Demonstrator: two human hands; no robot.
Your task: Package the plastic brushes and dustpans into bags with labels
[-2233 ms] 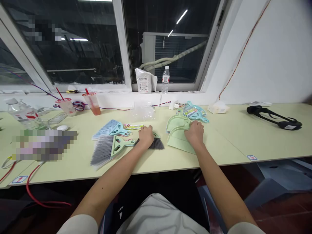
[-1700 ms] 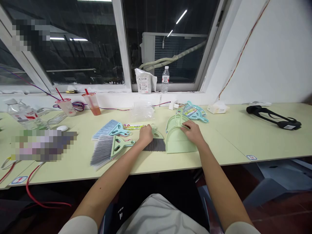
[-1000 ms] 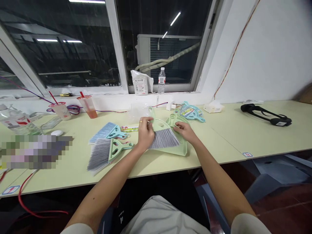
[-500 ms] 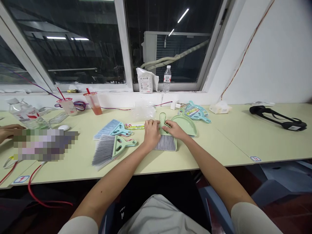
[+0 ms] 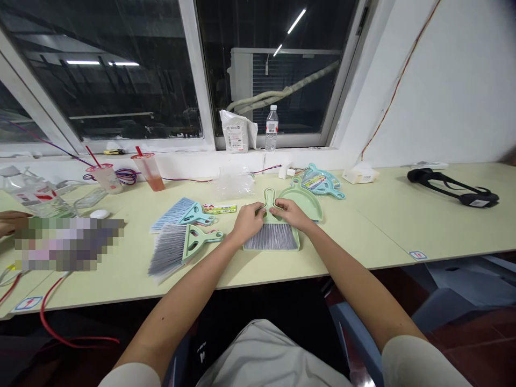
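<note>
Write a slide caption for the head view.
Left hand and right hand hold a grey-bristled brush against a light-green dustpan at a table.

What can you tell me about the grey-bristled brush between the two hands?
The hand brush has grey bristles and a pale green, plastic-looking body with a looped handle. It lies bristles toward the person, handle toward the window, over a matching dustpan whose rim shows around the bristles. The left hand and right hand touch it from either side, partly hiding its body.
</note>
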